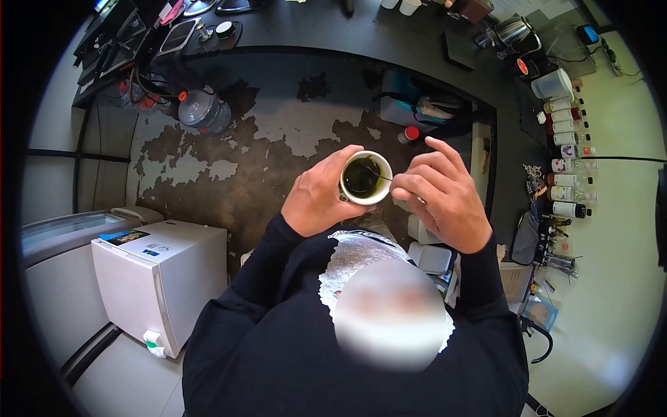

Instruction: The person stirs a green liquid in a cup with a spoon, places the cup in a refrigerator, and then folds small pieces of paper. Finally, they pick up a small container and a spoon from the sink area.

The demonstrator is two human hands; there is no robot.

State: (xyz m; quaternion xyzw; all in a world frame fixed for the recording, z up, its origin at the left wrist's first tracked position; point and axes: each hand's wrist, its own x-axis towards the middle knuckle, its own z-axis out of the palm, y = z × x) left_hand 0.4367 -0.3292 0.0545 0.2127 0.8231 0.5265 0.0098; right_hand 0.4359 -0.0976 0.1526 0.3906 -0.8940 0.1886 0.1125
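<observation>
A white cup (366,178) with dark green liquid inside is held in front of my chest. My left hand (316,191) is wrapped round its left side, the thumb below the rim. From the right, my right hand (441,191) pinches a thin metal spoon (384,178) between thumb and forefinger, the other fingers raised. The spoon's handle crosses the cup's right rim, and its lower end is hidden in the liquid. Both hands are above the floor, close to my black-sleeved body.
A dark counter (299,31) curves along the back and right. Several syrup bottles (566,167) line the right side, near a metal pitcher (513,33). Water jugs (203,111) stand under the counter at left. A white mini fridge (191,260) is at lower left.
</observation>
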